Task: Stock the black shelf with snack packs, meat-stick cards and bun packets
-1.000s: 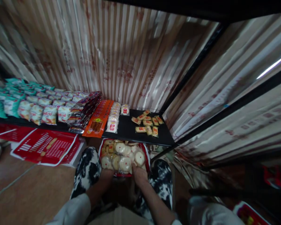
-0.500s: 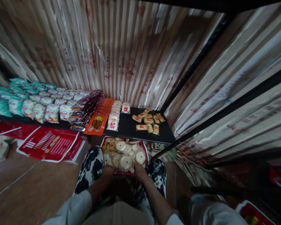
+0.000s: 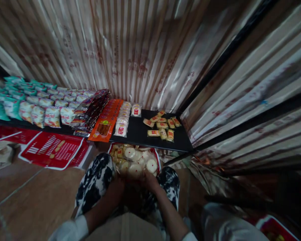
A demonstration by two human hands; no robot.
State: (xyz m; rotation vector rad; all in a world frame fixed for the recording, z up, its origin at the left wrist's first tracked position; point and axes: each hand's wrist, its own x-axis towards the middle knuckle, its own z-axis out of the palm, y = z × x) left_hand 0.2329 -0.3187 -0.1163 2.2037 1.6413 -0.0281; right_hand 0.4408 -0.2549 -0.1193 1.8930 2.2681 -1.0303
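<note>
Between my knees rests a red container [image 3: 158,160] with a pale edge, full of clear-wrapped round white rice crackers [image 3: 135,170] and smaller yellow packets [image 3: 119,152]. At its near left side is my left hand [image 3: 118,187], closed on the edge, its fingers mostly in shadow. My right hand [image 3: 150,181] grips the near right edge, thumb on top beside the crackers. Just beyond it, the black shelf [image 3: 137,134] carries a loose group of yellow wrapped biscuits [image 3: 162,125], a row of white packets [image 3: 120,129] and an orange packet [image 3: 104,127].
Stacked dark packets [image 3: 92,112], white bags [image 3: 52,116] and green bags [image 3: 12,106] fill the shelf's left. Red printed packages [image 3: 52,150] lie below. Black frame bars [image 3: 215,63] slant across at right, near another person's leg [image 3: 223,221] and a red container [image 3: 276,227]. Striped sheeting stands behind.
The view has tilted and shifted slightly, so the shelf sits a little higher. My left hand has drawn slightly lower and nearer me; the container stays between my knees.
</note>
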